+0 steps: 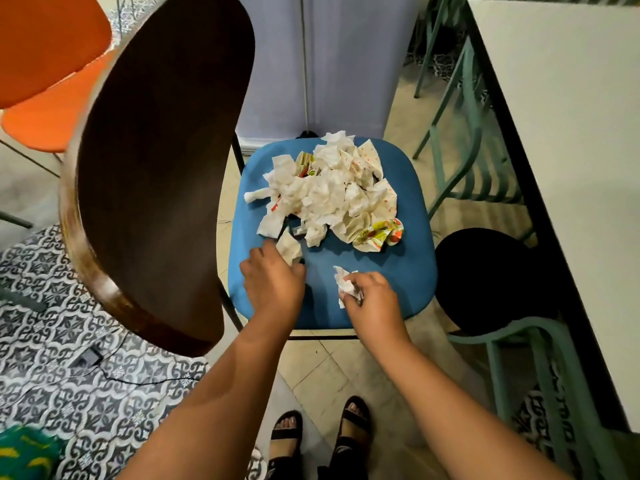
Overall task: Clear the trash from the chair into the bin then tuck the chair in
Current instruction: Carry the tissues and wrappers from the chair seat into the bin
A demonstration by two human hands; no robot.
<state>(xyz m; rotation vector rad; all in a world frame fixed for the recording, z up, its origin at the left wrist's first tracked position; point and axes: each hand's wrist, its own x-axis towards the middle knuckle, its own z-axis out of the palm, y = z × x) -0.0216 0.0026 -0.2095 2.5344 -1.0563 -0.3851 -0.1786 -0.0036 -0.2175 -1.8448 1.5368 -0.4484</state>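
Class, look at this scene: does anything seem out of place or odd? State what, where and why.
Yes. A heap of crumpled napkins and printed wrappers covers the blue chair seat, where rubbish does not belong. The left hand and right hand each grip one crumpled piece.

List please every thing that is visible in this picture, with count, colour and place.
blue padded chair seat: one, blue, centre
crumpled white paper napkins: a pile, white, on the seat
printed food wrapper: one, yellow-green and red, right edge of the pile
dark brown wooden chair back: one, brown, left
orange chair: one, orange, top left
black round bin: one, black, right of the seat
white table: one, white, right
left hand: holds a napkin piece
right hand: grips a crumpled napkin
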